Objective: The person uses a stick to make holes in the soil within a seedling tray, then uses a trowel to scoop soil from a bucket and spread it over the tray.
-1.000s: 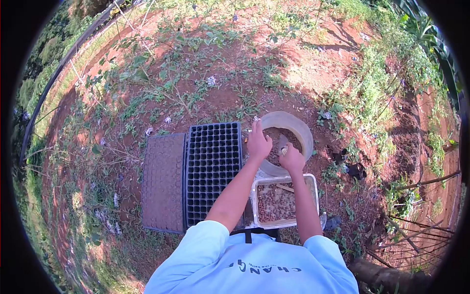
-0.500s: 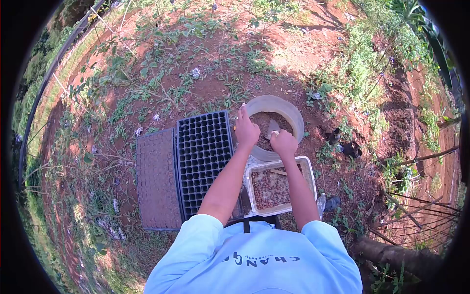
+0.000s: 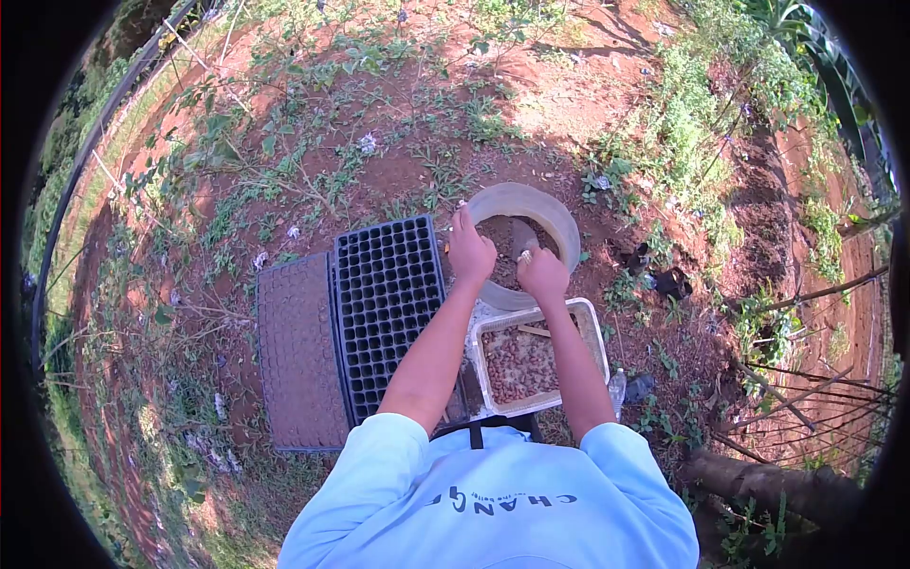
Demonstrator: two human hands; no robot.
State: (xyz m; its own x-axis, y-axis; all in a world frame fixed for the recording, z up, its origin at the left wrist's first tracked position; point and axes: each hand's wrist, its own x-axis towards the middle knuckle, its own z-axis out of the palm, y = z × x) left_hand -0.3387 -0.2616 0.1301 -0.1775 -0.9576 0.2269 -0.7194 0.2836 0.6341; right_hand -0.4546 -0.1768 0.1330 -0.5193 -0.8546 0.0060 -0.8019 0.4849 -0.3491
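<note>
My left hand [image 3: 471, 250] is closed on the left side of a round, pale basin [image 3: 561, 220]; its fingertips are partly hidden at the rim. My right hand [image 3: 544, 275] is wrapped around the handle of a trowel [image 3: 522, 237] inside the basin. The trowel's blade points away from me and rests against the brown soil [image 3: 497, 233]. Just below my right wrist is a rectangular white tub [image 3: 595, 353] holding many reddish-brown seeds [image 3: 519, 368] and a small flat stick [image 3: 534, 331].
Left of the basin lies a black seedling tray [image 3: 389, 313] with open cells. Beside it is another tray [image 3: 301, 360] covered with soil. A clear bottle [image 3: 617, 389] stands right of the tub. Weeds, a log [image 3: 758, 482] and thin branches surround the spot.
The trowel blade has shifted slightly farther from me in the soil and turned a little. My left hand keeps its place at the basin. The whole view has drifted slightly.
</note>
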